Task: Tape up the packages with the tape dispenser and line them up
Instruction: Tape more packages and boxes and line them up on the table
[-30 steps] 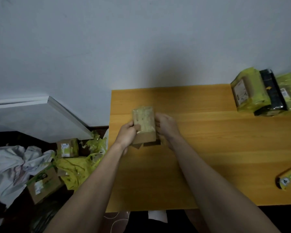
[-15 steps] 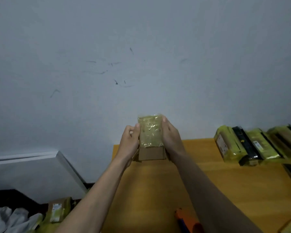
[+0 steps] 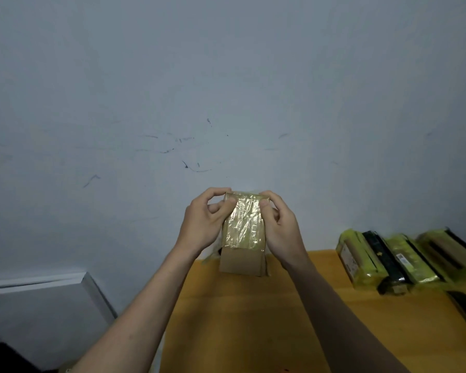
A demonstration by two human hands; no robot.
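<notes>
I hold the box (image 3: 244, 232) up over the table (image 3: 253, 319), left hand (image 3: 203, 224) and right hand (image 3: 279, 227) pinching its taped top. Its lower end looks untaped. Four wrapped packages (image 3: 404, 261) already stand in line at right.

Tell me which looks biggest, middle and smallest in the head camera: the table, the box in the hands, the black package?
1. table
2. box, though it is nearer the camera
3. black package
</notes>
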